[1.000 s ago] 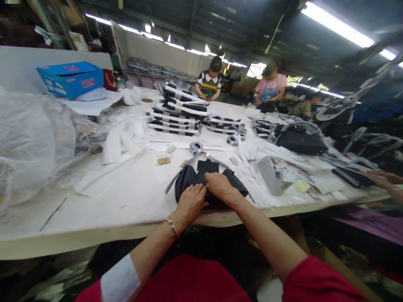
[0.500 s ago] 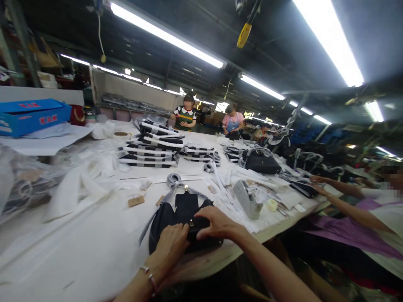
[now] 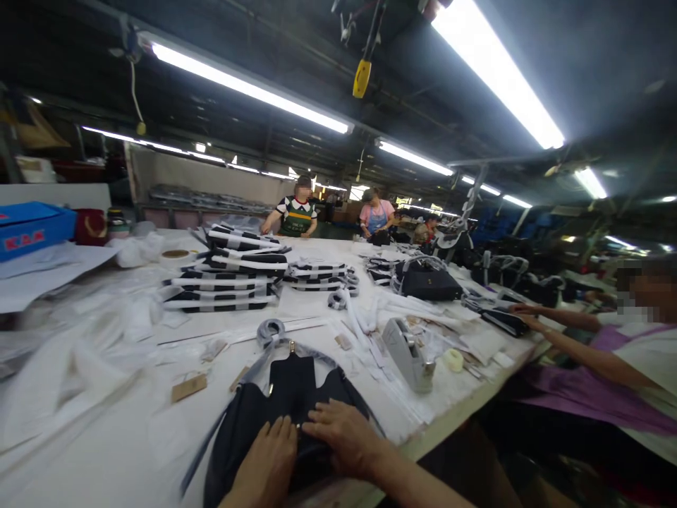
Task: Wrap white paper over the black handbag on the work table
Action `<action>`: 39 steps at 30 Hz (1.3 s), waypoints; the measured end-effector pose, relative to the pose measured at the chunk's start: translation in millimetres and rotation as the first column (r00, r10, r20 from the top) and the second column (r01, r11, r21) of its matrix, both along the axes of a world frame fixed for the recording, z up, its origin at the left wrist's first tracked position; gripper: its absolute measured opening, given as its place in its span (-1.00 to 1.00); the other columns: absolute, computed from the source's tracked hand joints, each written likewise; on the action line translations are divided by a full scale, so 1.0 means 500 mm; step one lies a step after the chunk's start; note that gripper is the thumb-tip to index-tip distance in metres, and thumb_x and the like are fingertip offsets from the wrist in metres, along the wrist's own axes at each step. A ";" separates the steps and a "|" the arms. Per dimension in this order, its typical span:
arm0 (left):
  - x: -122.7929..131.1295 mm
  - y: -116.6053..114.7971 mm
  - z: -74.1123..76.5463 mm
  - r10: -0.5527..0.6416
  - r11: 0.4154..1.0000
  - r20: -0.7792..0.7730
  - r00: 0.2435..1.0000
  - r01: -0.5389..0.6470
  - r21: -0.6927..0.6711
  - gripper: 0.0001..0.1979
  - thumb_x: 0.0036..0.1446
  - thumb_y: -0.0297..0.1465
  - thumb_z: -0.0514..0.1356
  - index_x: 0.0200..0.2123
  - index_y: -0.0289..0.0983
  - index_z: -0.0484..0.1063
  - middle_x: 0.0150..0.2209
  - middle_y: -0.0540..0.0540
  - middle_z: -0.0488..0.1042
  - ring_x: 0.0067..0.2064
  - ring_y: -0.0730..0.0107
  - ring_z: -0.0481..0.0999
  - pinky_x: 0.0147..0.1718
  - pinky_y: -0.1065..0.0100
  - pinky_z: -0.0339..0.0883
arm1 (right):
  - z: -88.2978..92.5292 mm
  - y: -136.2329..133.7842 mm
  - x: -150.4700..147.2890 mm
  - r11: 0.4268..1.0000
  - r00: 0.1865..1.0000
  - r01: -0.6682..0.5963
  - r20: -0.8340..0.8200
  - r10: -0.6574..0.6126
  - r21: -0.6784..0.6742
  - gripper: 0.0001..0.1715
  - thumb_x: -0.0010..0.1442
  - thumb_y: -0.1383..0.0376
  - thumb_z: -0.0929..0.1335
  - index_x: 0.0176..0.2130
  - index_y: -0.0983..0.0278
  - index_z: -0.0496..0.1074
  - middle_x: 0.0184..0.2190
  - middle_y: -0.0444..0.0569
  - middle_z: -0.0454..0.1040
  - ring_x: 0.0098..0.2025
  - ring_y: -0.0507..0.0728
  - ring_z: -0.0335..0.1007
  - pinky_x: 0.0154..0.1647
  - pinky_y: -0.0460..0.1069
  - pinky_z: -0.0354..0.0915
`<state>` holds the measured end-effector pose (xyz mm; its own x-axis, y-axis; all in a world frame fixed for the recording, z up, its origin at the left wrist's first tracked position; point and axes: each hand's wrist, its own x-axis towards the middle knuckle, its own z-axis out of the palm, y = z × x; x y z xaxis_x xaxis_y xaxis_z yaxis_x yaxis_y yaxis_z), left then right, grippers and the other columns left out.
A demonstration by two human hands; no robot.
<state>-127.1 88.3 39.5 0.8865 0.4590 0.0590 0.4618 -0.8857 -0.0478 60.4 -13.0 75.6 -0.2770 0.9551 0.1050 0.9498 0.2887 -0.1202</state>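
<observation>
A black handbag [image 3: 294,384] lies on the white table close to me, its flap laid out away from me with a gold clasp at the tip. My left hand [image 3: 269,455] rests flat on the front of the bag, fingers stretched out. Beside it my right hand [image 3: 343,432] lies on the bag too, fingers extended and pointing left. Both hands press on the bag without gripping it. A wrapped, coiled strap [image 3: 271,331] sits just past the bag. The lower edge of the bag is partly covered by my hands and forearms.
A grey tape dispenser [image 3: 407,356] stands right of the bag. Stacked, wrapped black bags [image 3: 227,282] lie farther back, and another black handbag [image 3: 428,279] sits to the right. A brown tag [image 3: 189,388] lies at left. A co-worker's arms [image 3: 571,339] reach in from the right.
My view has shifted, so the bag appears lower and larger. My right hand has gone from curved, parted fingers to lying flatter on the bag, and my left fingers have straightened.
</observation>
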 end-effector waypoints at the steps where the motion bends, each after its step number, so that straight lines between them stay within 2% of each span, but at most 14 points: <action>1: -0.001 0.003 -0.037 -0.016 0.993 0.056 0.998 0.010 0.116 -0.43 0.04 -0.64 -0.01 0.13 -0.32 0.41 0.14 -0.30 0.44 0.18 0.04 0.42 0.13 0.02 0.36 | -0.025 -0.010 -0.002 0.997 0.999 0.023 -0.032 -0.021 0.072 -0.34 0.16 0.21 0.34 0.24 0.07 0.27 0.21 -0.02 0.38 0.26 0.24 0.26 0.30 0.18 0.12; 4: -0.014 0.018 -0.121 -0.195 0.901 0.240 0.951 0.077 0.427 -0.39 0.01 -0.65 -0.04 0.12 -0.26 0.43 0.12 -0.20 0.47 0.13 0.15 0.48 0.03 0.16 0.48 | -0.077 -0.029 -0.013 0.966 0.989 0.115 -0.115 -0.091 0.231 -0.37 0.19 0.28 0.27 0.24 0.02 0.27 0.21 -0.09 0.39 0.28 0.22 0.23 0.34 0.26 0.05; 6: -0.023 0.028 -0.141 -0.250 0.851 0.305 0.919 0.059 0.522 -0.35 0.02 -0.68 -0.05 0.16 -0.23 0.39 0.14 -0.15 0.46 0.14 0.23 0.47 0.07 0.24 0.44 | -0.081 -0.034 -0.019 0.960 0.984 0.149 -0.130 -0.121 0.238 -0.41 0.22 0.25 0.24 0.23 0.00 0.28 0.20 -0.13 0.40 0.28 0.20 0.23 0.34 0.26 0.04; 8: -0.027 0.030 -0.128 -0.249 0.858 0.357 0.900 0.035 0.512 -0.29 0.03 -0.69 -0.08 0.25 -0.21 0.27 0.13 -0.14 0.47 0.14 0.25 0.47 0.10 0.25 0.41 | -0.063 -0.034 -0.025 0.973 0.986 0.141 -0.113 -0.122 0.184 -0.39 0.23 0.21 0.25 0.26 0.00 0.24 0.24 -0.15 0.35 0.31 0.18 0.18 0.37 0.26 0.00; 10: -0.029 0.015 -0.087 -0.226 0.898 0.387 0.894 0.037 0.438 -0.24 0.03 -0.68 -0.12 0.32 -0.20 0.14 0.09 -0.14 0.51 0.10 0.23 0.51 0.06 0.20 0.43 | -0.036 -0.034 -0.034 0.983 0.990 0.131 -0.074 -0.122 0.127 -0.32 0.20 0.23 0.28 0.29 0.03 0.19 0.29 -0.15 0.28 0.33 0.16 0.12 0.39 0.22 -0.06; 13: -0.028 -0.030 -0.012 -0.190 0.956 0.300 0.935 0.106 0.275 -0.35 0.06 -0.68 -0.16 0.18 -0.31 0.35 0.02 -0.24 0.54 0.03 0.14 0.55 0.02 0.13 0.44 | -0.013 -0.031 -0.058 0.972 0.975 0.217 0.035 -0.221 0.090 -0.33 0.17 0.21 0.32 0.26 0.11 0.25 0.29 -0.09 0.28 0.33 0.16 0.13 0.39 0.15 -0.02; 15: -0.021 -0.049 0.020 -0.160 0.968 0.233 0.959 0.106 0.227 -0.49 0.15 -0.64 -0.15 0.10 -0.44 0.38 0.07 -0.35 0.49 0.09 0.13 0.51 0.07 0.17 0.38 | -0.020 -0.023 -0.073 0.968 0.972 0.237 -0.015 -0.236 0.078 -0.29 0.19 0.12 0.33 0.26 0.30 0.26 0.30 0.14 0.22 0.35 0.27 0.09 0.39 0.25 -0.06; 17: -0.016 -0.051 0.032 -0.130 0.977 0.174 0.976 0.096 0.191 -0.56 0.22 -0.61 -0.10 0.10 -0.48 0.34 0.09 -0.39 0.45 0.12 0.13 0.47 0.10 0.17 0.34 | -0.040 -0.013 -0.083 0.971 0.972 0.232 -0.042 -0.230 0.061 -0.26 0.18 0.13 0.35 0.25 0.43 0.26 0.30 0.30 0.19 0.36 0.34 0.06 0.37 0.32 -0.06; 20: -0.031 -0.034 0.047 -0.153 0.978 0.132 0.979 0.131 0.161 -0.65 0.25 -0.57 0.00 0.07 -0.43 0.35 0.04 -0.36 0.48 0.10 0.17 0.48 0.10 0.15 0.34 | -0.063 -0.008 -0.087 0.971 0.973 0.224 0.044 -0.228 0.085 -0.24 0.21 0.14 0.33 0.28 0.44 0.20 0.32 0.28 0.15 0.38 0.30 0.02 0.37 0.29 -0.04; 23: -0.071 -0.012 0.070 -0.177 0.974 0.161 0.971 0.150 0.168 -0.68 0.26 -0.55 0.03 0.06 -0.36 0.37 0.04 -0.32 0.48 0.13 0.14 0.44 0.21 -0.02 0.20 | -0.068 -0.014 -0.083 0.969 0.969 0.221 0.090 -0.231 0.111 -0.23 0.24 0.12 0.31 0.30 0.45 0.18 0.33 0.26 0.15 0.38 0.28 0.02 0.37 0.26 -0.02; 26: -0.116 0.006 0.063 -0.152 0.979 0.218 0.964 0.117 0.166 -0.64 0.27 -0.56 0.01 0.10 -0.33 0.35 0.11 -0.33 0.43 0.21 0.05 0.36 0.20 -0.11 0.19 | -0.068 -0.017 -0.084 0.964 0.966 0.223 0.098 -0.238 0.143 -0.21 0.25 0.08 0.31 0.30 0.45 0.17 0.32 0.26 0.16 0.37 0.28 0.03 0.36 0.24 -0.01; 33: -0.150 0.006 -0.032 -0.038 0.997 0.335 0.942 0.015 0.073 -0.48 0.24 -0.62 -0.07 0.25 -0.27 0.22 0.23 -0.23 0.34 0.27 0.19 0.30 0.25 -0.01 0.16 | -0.071 -0.017 -0.093 0.954 0.974 0.220 -0.001 -0.225 0.206 -0.18 0.27 -0.08 0.27 0.28 0.39 0.22 0.30 0.20 0.22 0.36 0.31 0.05 0.36 0.28 -0.03; 36: -0.155 0.006 -0.030 -0.062 0.998 0.342 0.938 0.052 0.039 -0.45 0.20 -0.63 -0.07 0.25 -0.29 0.22 0.25 -0.21 0.32 0.29 0.23 0.27 0.26 0.05 0.17 | -0.070 -0.017 -0.089 0.950 0.970 0.235 -0.110 -0.216 0.206 -0.34 0.35 -0.02 0.21 0.24 0.33 0.29 0.26 0.14 0.29 0.34 0.26 0.12 0.36 0.26 0.00; 39: -0.169 -0.002 -0.014 -0.069 0.997 0.319 0.945 0.077 -0.011 -0.45 0.23 -0.50 0.03 0.29 -0.32 0.13 0.31 -0.27 0.21 0.34 0.16 0.18 0.28 0.01 0.12 | -0.068 -0.012 -0.086 0.942 0.948 0.276 -0.215 -0.233 0.193 -0.50 0.42 0.13 0.13 0.18 0.22 0.37 0.21 0.05 0.38 0.30 0.18 0.20 0.34 0.22 0.06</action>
<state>-211.7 87.3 32.4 0.8545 0.3981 0.3337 0.3837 -0.9167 0.1111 17.2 -19.2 41.4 0.0170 0.9386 0.3445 0.9614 0.0793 -0.2636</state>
